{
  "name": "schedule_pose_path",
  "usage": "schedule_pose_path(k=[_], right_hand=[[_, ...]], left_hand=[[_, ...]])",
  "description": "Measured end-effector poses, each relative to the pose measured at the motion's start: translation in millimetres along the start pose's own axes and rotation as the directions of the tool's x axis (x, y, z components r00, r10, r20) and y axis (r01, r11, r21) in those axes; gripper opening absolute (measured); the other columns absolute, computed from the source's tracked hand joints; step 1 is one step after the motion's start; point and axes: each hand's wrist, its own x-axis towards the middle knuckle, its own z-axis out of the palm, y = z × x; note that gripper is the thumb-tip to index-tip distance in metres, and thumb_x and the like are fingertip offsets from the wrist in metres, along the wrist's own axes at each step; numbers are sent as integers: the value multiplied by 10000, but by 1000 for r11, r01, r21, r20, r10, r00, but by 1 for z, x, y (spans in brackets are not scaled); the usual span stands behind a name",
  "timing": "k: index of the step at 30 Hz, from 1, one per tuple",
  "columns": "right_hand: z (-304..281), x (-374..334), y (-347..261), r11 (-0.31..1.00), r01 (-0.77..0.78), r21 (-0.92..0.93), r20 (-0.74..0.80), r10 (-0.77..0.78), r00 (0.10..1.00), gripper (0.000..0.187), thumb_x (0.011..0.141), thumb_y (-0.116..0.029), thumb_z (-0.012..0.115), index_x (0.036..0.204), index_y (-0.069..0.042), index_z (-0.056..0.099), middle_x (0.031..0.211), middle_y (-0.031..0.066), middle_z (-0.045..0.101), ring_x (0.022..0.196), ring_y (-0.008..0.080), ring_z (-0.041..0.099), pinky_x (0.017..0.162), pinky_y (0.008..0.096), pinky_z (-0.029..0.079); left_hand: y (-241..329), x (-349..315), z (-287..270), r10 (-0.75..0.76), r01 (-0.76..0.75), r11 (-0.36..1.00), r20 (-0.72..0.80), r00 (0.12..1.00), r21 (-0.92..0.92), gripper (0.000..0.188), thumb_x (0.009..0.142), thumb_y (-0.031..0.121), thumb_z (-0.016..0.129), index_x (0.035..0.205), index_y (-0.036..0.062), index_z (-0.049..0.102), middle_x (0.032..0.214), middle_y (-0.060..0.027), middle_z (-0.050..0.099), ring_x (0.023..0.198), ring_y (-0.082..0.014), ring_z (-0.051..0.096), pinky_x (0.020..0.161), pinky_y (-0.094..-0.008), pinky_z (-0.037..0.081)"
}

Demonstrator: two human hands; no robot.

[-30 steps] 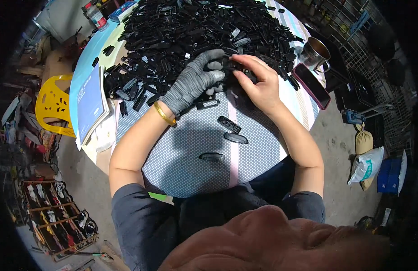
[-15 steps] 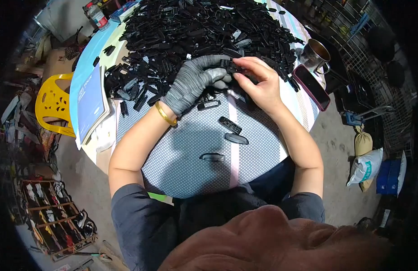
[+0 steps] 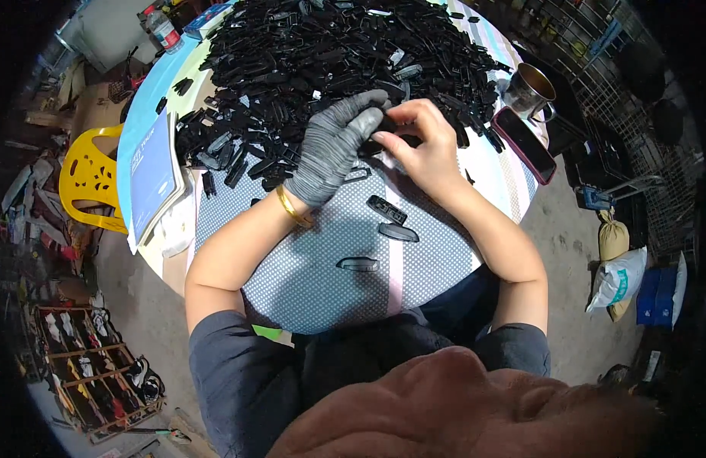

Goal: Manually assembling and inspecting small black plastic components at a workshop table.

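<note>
My left hand (image 3: 334,149), in a grey knitted glove, is closed with its thumb and fingers toward the front edge of a large pile of black plastic parts (image 3: 307,57). Facing it, my bare right hand (image 3: 428,149) pinches with thumb and forefinger. Between the two hands is a small black plastic part (image 3: 391,124), mostly covered by the fingers. On the cloth below lie an oblong black piece with an open inside (image 3: 387,210), a smooth oval piece (image 3: 399,232) and another slim black piece (image 3: 359,264), all apart from my hands.
At the table's left edge lies a blue-covered booklet (image 3: 153,179), with a yellow plastic stool (image 3: 93,172) beyond it. A plastic bottle (image 3: 166,32) stands at the far left. A metal mug (image 3: 527,88) and a phone (image 3: 525,145) sit on the right.
My left hand has tilted more upright, its fingers closer to the right hand. The right hand has shifted slightly left and its fingers have bent more. The loose pieces have stayed put.
</note>
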Motion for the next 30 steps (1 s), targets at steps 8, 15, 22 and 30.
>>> schedule_pose_path(k=[8,15,22,30], right_hand=[[-11,1,-5,938,-333,97,292,293,910,297,748,-256,705,738,21,599,601,78,549,530,159,522,508,273,411],[-39,24,-4,940,-330,-82,585,313,748,311,769,-294,683,750,11,622,583,65,569,512,125,505,483,283,392],[-67,17,4,885,55,-463,625,282,728,541,585,-386,782,955,-24,626,632,99,596,593,219,591,564,316,447],[-42,8,-2,785,73,-616,553,364,749,344,645,-203,628,908,17,598,739,199,610,755,341,602,720,406,475]], left_hand=[[8,2,-10,15,-15,1000,147,989,4,244,859,131,557,1081,50,620,974,-57,652,892,-120,598,802,-239,477],[22,8,-11,-69,23,975,205,976,222,288,865,227,554,1076,41,616,961,-63,652,888,-133,605,811,-259,481],[3,-7,4,-340,-235,723,631,697,649,421,832,433,548,1085,103,612,876,-119,641,843,-229,606,844,-347,448],[4,0,3,-248,-188,609,410,878,771,293,785,311,604,948,72,647,840,-110,647,814,-256,615,761,-362,479]])
